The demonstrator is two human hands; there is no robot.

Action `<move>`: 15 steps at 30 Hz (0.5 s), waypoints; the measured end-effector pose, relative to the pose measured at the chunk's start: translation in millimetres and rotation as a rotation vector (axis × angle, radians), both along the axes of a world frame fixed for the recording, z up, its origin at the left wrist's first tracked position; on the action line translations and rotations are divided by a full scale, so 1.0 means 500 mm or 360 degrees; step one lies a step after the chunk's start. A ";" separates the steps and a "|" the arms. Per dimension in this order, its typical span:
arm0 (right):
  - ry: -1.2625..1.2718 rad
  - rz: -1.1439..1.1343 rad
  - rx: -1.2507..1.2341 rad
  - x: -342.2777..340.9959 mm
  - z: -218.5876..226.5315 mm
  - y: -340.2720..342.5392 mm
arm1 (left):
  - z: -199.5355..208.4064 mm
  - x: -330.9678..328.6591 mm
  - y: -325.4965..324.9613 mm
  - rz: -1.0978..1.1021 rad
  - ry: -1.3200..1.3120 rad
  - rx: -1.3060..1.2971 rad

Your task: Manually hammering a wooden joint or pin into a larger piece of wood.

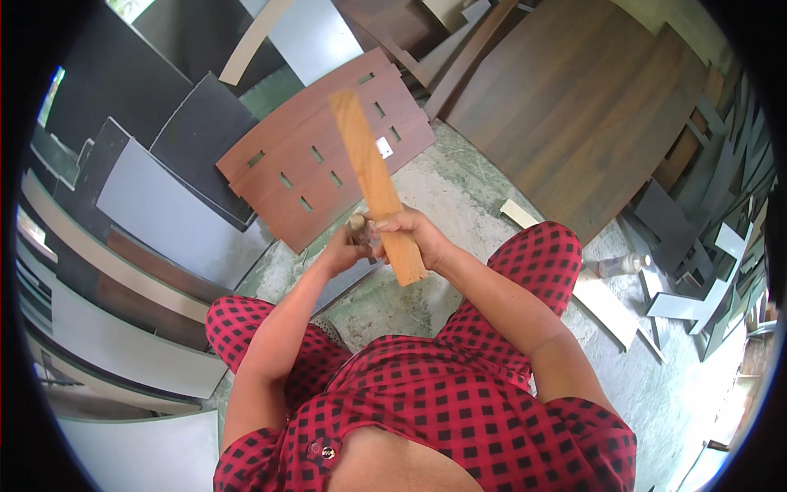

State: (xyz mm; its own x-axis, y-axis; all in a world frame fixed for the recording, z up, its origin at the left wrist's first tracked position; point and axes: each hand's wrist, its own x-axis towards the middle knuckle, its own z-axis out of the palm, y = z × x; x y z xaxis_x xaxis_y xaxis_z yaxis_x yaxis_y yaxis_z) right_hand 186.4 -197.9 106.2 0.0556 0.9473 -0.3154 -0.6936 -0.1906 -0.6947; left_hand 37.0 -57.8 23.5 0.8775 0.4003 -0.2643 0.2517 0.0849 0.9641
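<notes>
My right hand (414,234) is closed round the lower part of a light brown wooden board (363,156). The board is narrow and flat and points up and away from me, slightly to the left. Close beside it, my left hand (344,252) is closed on a short tool with a rounded wooden handle (357,221); the handle's end sticks up out of the fingers. What the tool's other end looks like is hidden by the hands. Both hands are nearly together, over the floor between my knees.
Beyond my hands lies a reddish-brown panel (328,152) with several slots. A large dark brown wood panel (566,107) is at the far right. Grey and black boards (156,197) lean at the left. Offcuts (697,303) and a clear bottle (616,265) lie at the right.
</notes>
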 end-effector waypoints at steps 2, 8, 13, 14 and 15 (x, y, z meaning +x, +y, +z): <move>0.0030 -0.0001 0.0021 -0.006 0.010 -0.005 | 0.034 0.003 -0.037 -0.0040 -0.0119 -0.0053; 0.0195 0.0103 0.0121 -0.004 -0.011 0.001 | 0.078 0.007 -0.039 -0.0256 0.0213 0.0197; 0.0254 0.0162 0.0154 0.004 -0.013 0.006 | 0.085 0.005 -0.039 -0.0236 0.0200 0.0054; 0.0230 0.0143 0.0145 0.004 -0.011 0.006 | 0.080 0.007 -0.035 -0.0228 0.0219 -0.0022; 0.0206 0.0122 0.0137 0.005 -0.009 0.006 | 0.062 0.005 -0.026 -0.0225 0.0215 -0.0020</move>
State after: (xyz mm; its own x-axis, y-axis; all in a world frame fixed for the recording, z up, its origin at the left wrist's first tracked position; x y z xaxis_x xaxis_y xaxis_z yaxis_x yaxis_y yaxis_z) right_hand 189.0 -194.7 101.6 -0.0538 0.9711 -0.2327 -0.7642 -0.1900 -0.6164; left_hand 39.8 -70.7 54.5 0.8810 0.2712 -0.3877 0.3889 0.0516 0.9198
